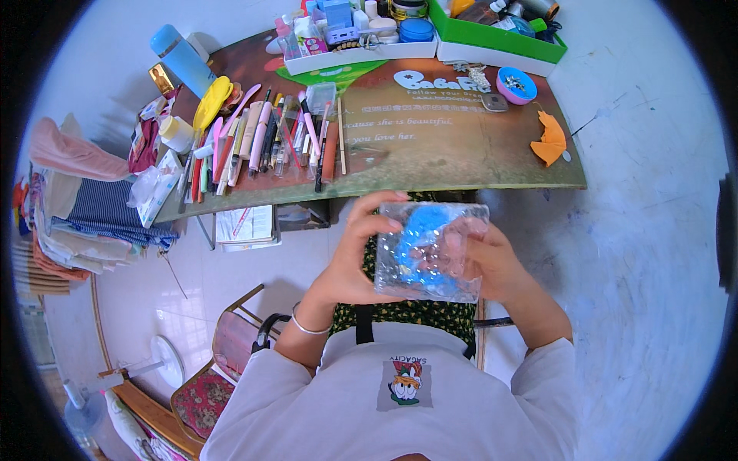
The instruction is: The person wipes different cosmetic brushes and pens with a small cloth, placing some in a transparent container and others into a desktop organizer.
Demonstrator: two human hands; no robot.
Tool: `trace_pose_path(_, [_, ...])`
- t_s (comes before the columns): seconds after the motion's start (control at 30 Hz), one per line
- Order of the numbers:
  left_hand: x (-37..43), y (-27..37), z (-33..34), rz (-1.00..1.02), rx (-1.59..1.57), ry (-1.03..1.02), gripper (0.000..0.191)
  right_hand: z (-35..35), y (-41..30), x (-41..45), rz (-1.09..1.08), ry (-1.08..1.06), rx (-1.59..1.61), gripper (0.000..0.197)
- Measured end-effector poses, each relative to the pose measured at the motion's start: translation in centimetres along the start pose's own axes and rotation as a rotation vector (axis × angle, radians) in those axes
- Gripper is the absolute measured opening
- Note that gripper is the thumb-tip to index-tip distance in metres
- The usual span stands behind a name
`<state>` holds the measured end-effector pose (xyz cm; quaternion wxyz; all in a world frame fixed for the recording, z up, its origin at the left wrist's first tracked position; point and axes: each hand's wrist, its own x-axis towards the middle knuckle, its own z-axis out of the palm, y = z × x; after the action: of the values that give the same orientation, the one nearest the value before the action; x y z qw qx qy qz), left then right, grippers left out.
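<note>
Above my lap, in front of the table edge, is a clear plastic box with bright blue material showing inside it. My left hand holds the box by its left side, fingers along the top edge and thumb below. At the right side, my right hand is on the box, and its fingers show blurred through the clear plastic. Whether those fingers are inside the box or behind it, I cannot tell. The blue contents are too distorted by the plastic to name exactly.
Pens and brushes cover the table's left part, near a yellow lid and a blue bottle. Boxes of cosmetics and bottles line the back. A small bowl and orange piece lie right. A chair stands lower left.
</note>
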<state>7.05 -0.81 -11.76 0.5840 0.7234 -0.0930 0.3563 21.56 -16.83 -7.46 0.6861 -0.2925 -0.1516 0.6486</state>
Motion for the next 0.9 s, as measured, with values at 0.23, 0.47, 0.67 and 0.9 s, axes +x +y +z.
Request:
trace_pose_path(0.23, [-0.6, 0.3, -1.2, 0.014, -0.030, 0.014, 0.088, -0.6, 1.0, -1.1, -0.119, 0.121, -0.021, 0.041])
trace_pose_path(0.47, [-4.2, -0.3, -3.5, -0.351, -1.144, 0.409, 0.104, -5.0, -8.3, -3.0, -1.156, 0.314, -0.487, 0.033])
trace_pose_path(0.67, [-4.3, -0.8, -1.7, -0.526, -1.318, 0.352, 0.101, -1.9, -10.5, 0.6, -0.855, 0.922, -1.718, 0.037])
trace_pose_path(0.9, [-2.9, -0.6, 0.3, -0.701, -1.275, 0.141, 0.096, 1.8, -2.3, 2.3, -0.520, -0.040, -1.345, 0.119])
